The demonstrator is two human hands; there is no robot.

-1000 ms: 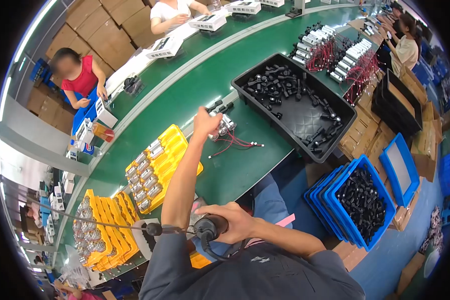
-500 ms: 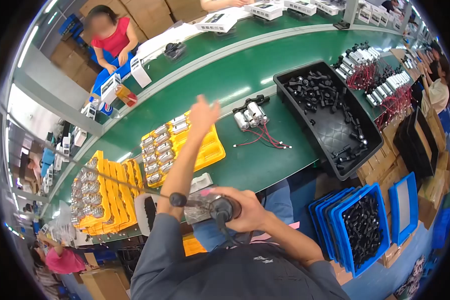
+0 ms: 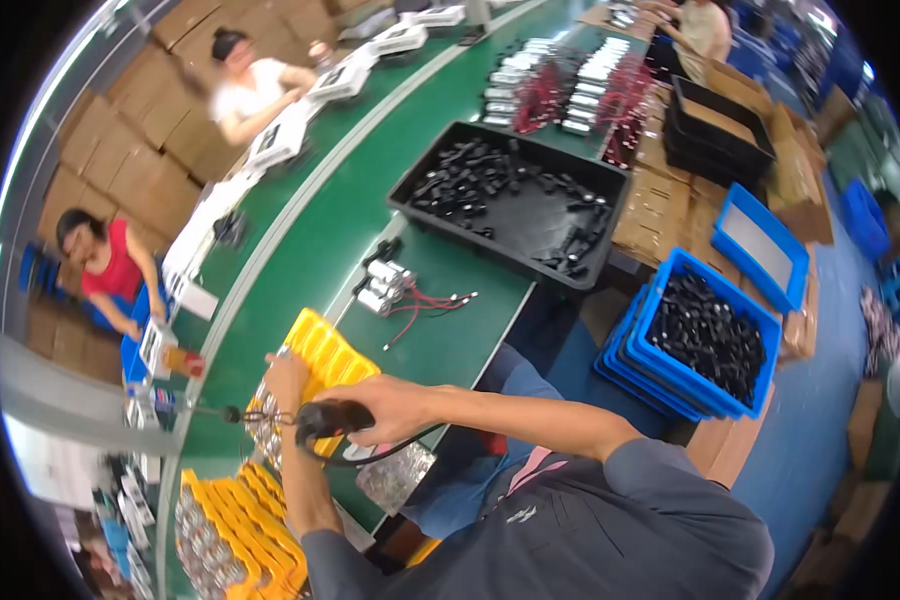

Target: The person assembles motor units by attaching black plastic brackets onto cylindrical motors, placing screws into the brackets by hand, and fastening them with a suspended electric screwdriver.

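Note:
My left hand (image 3: 287,380) is over the yellow tray (image 3: 320,350), among its silver cylindrical parts (image 3: 262,428); its fingers are blurred, and whether they hold anything cannot be made out. In my right hand (image 3: 395,408) is a black corded power tool (image 3: 332,420), gripped close to my left forearm. On the green table (image 3: 450,345), beyond the tray, lies a small group of silver cylinders (image 3: 385,288) with black ends and red wires. A clear plastic bag (image 3: 398,478) is below my right hand.
A black bin (image 3: 530,225) of black parts stands past the cylinders. Stacked yellow trays (image 3: 245,530) are at lower left. Blue crates (image 3: 670,365) with black parts stand at right. Wired silver units (image 3: 520,85) lie farther back. Two people (image 3: 120,260) work across the table.
My left hand has moved from the loose cylinders, through the air with fingers apart, down to the yellow tray. The tool has stayed in my right hand. The view has shifted and turned.

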